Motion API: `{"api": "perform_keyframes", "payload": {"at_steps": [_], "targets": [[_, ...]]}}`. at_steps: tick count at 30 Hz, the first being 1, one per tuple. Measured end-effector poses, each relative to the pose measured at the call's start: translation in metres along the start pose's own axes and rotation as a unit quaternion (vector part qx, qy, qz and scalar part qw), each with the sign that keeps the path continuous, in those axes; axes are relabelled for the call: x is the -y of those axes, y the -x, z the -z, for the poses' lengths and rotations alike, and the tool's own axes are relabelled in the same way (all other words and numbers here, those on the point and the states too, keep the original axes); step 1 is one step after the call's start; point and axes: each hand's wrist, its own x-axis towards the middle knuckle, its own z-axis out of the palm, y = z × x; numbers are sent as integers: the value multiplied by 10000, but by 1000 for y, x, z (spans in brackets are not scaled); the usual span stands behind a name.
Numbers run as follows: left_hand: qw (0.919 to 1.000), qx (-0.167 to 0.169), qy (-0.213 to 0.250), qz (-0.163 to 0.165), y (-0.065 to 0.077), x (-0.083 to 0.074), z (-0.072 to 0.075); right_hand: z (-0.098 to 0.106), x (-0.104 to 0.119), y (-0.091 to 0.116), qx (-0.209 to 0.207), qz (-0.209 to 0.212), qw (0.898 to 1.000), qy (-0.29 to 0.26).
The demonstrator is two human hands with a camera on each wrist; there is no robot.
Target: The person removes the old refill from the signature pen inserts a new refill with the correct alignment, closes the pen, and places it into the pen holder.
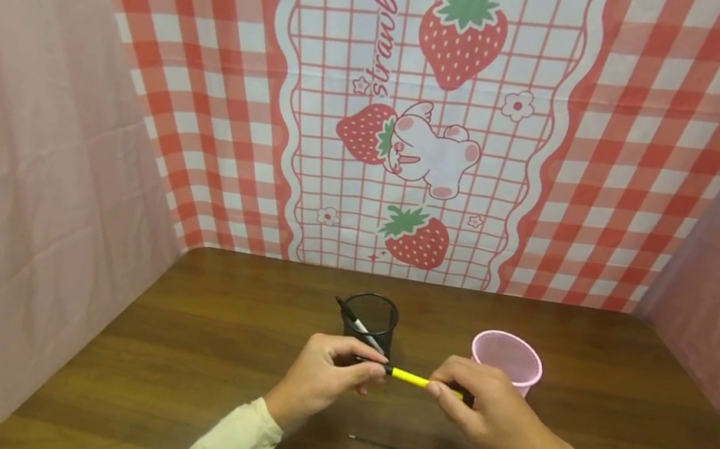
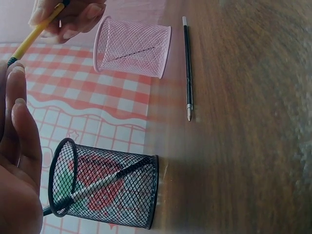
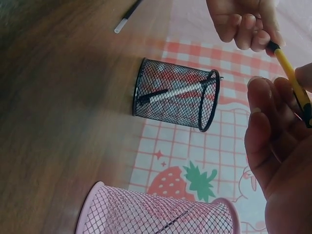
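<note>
A yellow pen (image 1: 410, 378) with black ends is held level between both hands above the table. My left hand (image 1: 327, 371) pinches its black end between thumb and fingers. The right hand (image 1: 496, 412) grips the yellow barrel near the other end, where a black clip shows in the right wrist view. Below the hands, a thin dark ink refill (image 1: 387, 447) lies on the table; its metal tip (image 2: 189, 115) is seen in the left wrist view.
Behind the left hand stands a black mesh cup (image 2: 155, 195) with a black-and-white pen (image 2: 95, 184) leaning in it. A pink mesh cup (image 1: 511, 337) stands behind the right hand, with a thin dark stick (image 2: 134, 53) inside. A strawberry-print cloth (image 1: 457, 45) hangs at the back.
</note>
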Motion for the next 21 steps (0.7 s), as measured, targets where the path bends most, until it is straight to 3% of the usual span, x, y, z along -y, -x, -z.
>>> {"api": "perform_keyframes", "payload": {"at_steps": [8, 21], "targets": [[9998, -167, -55, -76, 1, 1, 1, 0, 0, -2, -126, 135, 9998, 97], [9998, -181, 9, 131, 0, 2, -2, -2, -5, -1, -313, 664, 9967, 343]]}}
